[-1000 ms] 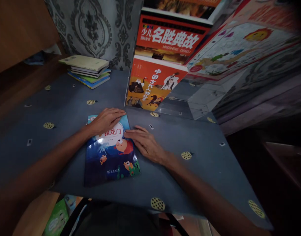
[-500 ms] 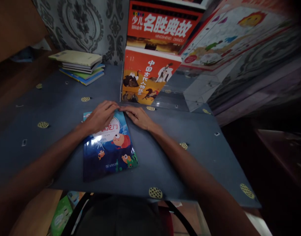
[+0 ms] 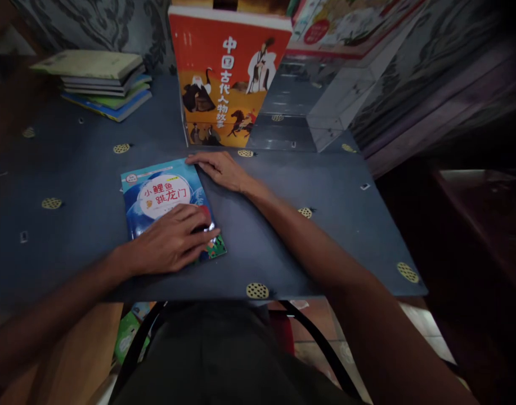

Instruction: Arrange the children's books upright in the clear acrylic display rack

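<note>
- Table (image 3: pixel 266 236): under blue book (image 3: pixel 167 194), pineapple print
- Stand (image 3: pixel 340 98): clear, behind blue book, to right
- Red book (image 3: pixel 202 53): upright in stand, behind blue book
- Stack (image 3: pixel 93 67): behind blue book, to left
- Blue book: flat on table, title up
- Left hand (image 3: pixel 173 239): on blue book's near half, fingers loosely spread, gripping nothing
- Right hand (image 3: pixel 218 169): fingers extended at blue book's far right corner, can't tell if pinching

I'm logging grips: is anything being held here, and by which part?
Nothing is clearly gripped: the left hand lies across the blue book, and the right hand is at its top right corner; a pinch there cannot be confirmed.
</note>
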The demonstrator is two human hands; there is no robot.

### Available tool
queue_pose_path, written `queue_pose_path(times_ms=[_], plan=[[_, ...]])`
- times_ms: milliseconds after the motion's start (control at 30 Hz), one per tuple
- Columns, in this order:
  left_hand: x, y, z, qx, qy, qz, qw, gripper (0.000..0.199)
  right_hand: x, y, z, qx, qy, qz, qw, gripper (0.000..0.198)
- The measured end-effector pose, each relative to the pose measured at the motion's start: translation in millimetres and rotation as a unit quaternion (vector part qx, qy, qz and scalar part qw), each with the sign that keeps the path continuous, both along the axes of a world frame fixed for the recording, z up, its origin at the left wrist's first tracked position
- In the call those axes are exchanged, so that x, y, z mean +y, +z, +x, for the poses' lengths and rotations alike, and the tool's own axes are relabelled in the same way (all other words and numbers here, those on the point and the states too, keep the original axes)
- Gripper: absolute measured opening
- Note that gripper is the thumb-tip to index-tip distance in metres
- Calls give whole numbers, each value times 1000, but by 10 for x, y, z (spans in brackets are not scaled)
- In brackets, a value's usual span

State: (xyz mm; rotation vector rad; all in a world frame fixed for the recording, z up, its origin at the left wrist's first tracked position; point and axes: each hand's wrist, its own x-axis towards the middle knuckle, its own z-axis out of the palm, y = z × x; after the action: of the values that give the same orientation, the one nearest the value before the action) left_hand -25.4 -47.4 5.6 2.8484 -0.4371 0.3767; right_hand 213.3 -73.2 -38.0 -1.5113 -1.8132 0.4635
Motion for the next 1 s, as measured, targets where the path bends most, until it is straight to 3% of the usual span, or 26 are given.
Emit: queue_pose_path(times_ms=[133, 367, 500, 633, 767, 867, 1000], plan=[[-196, -3, -149, 27, 6, -5, 1000, 33, -2, 2, 2, 1, 1, 7, 1000, 35], [-187, -30, -161, 30, 21, -46, 998, 34, -79, -12, -184, -98, -38, -1, 994, 34], [-183, -47, -156, 28, 24, -62, 997, 34, -362, 11, -447, -151, -63, -11, 986, 35], [-173, -72, -181, 26, 20, -56, 998, 35, -769, 34, -625, -152, -48, -29, 987, 43], [-161, -78, -228, -33, 3, -69, 997, 31, -1135, 56, -681, -151, -19, -41, 987, 57], [-166, -69, -247, -64, 31, -77, 995, 24, -1319, 91, -692, -162, 4, -53, 985, 73], [-201, -74, -220, -34, 84, -44, 995, 27, -1420, 114, -694, -180, 17, -54, 982, 87]])
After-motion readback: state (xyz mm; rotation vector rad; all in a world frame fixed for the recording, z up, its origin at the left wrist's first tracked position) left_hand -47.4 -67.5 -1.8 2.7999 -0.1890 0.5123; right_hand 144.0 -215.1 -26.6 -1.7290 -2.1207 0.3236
